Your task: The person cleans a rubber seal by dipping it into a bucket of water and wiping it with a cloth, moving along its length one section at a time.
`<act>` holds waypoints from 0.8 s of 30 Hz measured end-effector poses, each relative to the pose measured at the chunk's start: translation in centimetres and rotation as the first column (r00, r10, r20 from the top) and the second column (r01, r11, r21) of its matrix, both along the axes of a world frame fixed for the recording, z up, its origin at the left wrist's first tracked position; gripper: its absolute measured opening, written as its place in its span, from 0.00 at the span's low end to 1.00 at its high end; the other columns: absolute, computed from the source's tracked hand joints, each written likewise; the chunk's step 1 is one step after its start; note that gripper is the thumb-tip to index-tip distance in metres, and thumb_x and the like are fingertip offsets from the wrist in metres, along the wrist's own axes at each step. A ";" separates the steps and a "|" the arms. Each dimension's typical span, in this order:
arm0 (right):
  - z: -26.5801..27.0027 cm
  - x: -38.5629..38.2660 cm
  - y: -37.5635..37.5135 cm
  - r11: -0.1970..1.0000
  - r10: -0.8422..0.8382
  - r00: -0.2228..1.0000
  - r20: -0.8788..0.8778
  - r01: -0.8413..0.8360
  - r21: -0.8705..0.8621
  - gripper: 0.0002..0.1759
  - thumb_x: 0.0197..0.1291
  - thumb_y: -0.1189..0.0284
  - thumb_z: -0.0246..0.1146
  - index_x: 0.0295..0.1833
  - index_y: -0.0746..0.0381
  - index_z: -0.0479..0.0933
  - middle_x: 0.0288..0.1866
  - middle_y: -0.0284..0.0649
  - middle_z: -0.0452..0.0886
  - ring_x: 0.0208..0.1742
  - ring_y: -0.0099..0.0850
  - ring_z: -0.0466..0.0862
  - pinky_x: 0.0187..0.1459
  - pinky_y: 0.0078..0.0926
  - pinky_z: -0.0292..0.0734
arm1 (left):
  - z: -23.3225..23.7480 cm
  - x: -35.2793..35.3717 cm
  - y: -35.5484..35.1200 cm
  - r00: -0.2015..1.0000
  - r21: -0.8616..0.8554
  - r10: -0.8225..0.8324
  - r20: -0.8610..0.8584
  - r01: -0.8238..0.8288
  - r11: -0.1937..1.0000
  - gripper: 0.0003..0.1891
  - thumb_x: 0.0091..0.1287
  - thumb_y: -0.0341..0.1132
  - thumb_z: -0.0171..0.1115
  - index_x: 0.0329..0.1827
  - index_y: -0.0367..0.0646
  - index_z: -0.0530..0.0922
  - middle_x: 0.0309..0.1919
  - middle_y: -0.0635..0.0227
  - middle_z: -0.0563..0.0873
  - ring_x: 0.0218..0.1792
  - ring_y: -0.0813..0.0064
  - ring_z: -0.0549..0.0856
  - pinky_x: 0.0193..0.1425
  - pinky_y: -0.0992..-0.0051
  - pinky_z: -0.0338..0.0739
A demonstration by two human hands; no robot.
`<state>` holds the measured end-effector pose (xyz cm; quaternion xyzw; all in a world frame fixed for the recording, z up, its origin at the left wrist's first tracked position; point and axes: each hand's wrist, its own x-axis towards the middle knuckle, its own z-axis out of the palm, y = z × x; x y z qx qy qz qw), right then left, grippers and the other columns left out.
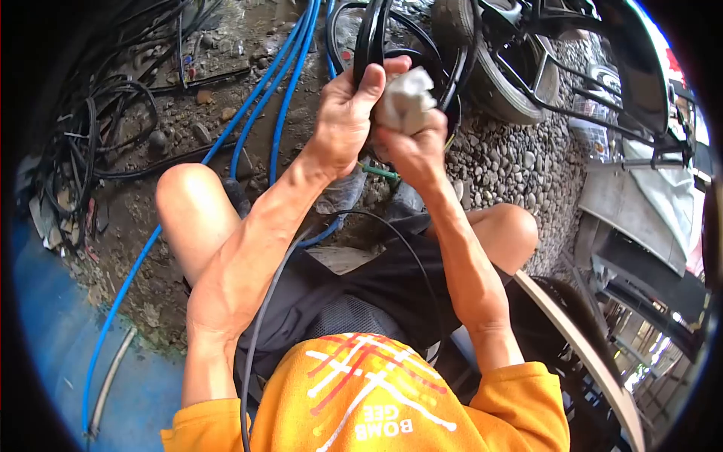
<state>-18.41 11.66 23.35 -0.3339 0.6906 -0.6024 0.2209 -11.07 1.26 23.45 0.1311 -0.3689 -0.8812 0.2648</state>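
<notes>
My left hand (pixel 340 120) is closed around a glossy black tube-like piece (pixel 370 38) that rises from the grip toward the top of the view, its thumb pointing up. Right beside it, my right hand (pixel 419 147) clutches a crumpled whitish rag (pixel 407 98), slightly blurred, against the black piece. More black loops (pixel 450 87) curve behind both hands. Below the wrists a short green rod (pixel 380 172) shows in part. A thin black cord (pixel 282 264) arcs across my lap.
Blue hoses (pixel 282 98) run over the dirt at left, near tangled black cables (pixel 90 135). A wheel (pixel 501 83) of a black-framed vehicle stands at upper right on gravel (pixel 520 166). A wooden strip (pixel 580 354) slants by my right side; blue sheeting (pixel 53 339) lies lower left.
</notes>
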 end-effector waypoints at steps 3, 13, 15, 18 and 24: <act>-0.4 -0.6 0.4 0.978 0.000 1.000 -0.021 0.004 0.211 0.06 0.59 0.79 0.66 0.42 0.66 0.82 0.34 0.33 0.84 0.37 0.22 0.82 0.40 0.24 0.77 | -0.3 0.2 0.3 0.996 -0.159 -0.073 0.055 0.081 0.984 0.22 0.79 0.48 0.51 0.61 0.39 0.81 0.62 0.57 0.83 0.64 0.68 0.80 0.73 0.67 0.70; -4.5 0.3 1.0 0.904 0.156 0.950 -0.270 -0.027 0.426 0.13 0.49 0.77 0.66 0.43 0.63 0.77 0.34 0.54 0.82 0.36 0.51 0.85 0.37 0.42 0.78 | 1.7 1.0 -0.4 0.975 -0.342 -0.144 0.170 0.195 0.919 0.30 0.77 0.54 0.49 0.68 0.37 0.76 0.66 0.63 0.80 0.71 0.72 0.73 0.78 0.67 0.61; -4.9 0.2 0.7 0.939 0.093 0.974 -0.208 -0.017 0.343 0.09 0.53 0.76 0.64 0.41 0.64 0.79 0.30 0.53 0.83 0.31 0.47 0.85 0.35 0.40 0.78 | 1.2 1.1 -0.8 0.986 -0.230 -0.114 0.125 0.141 0.963 0.30 0.78 0.54 0.49 0.67 0.37 0.76 0.67 0.62 0.80 0.73 0.70 0.71 0.78 0.66 0.60; -0.9 0.8 -0.7 0.978 -0.046 0.998 -0.042 0.053 0.201 0.04 0.58 0.77 0.64 0.38 0.66 0.80 0.27 0.48 0.83 0.28 0.34 0.84 0.33 0.34 0.77 | 1.1 0.6 -1.3 0.984 -0.147 -0.127 0.121 0.144 0.979 0.30 0.78 0.55 0.48 0.66 0.36 0.77 0.66 0.59 0.80 0.69 0.69 0.75 0.72 0.69 0.69; -4.9 1.6 0.7 0.980 0.155 0.963 -0.219 -0.123 0.155 0.10 0.50 0.80 0.65 0.40 0.61 0.76 0.34 0.44 0.81 0.37 0.43 0.85 0.38 0.38 0.79 | 1.2 0.2 -1.5 0.995 -0.384 -0.094 -0.015 0.081 0.920 0.27 0.79 0.51 0.47 0.55 0.31 0.80 0.66 0.47 0.79 0.70 0.61 0.76 0.76 0.63 0.67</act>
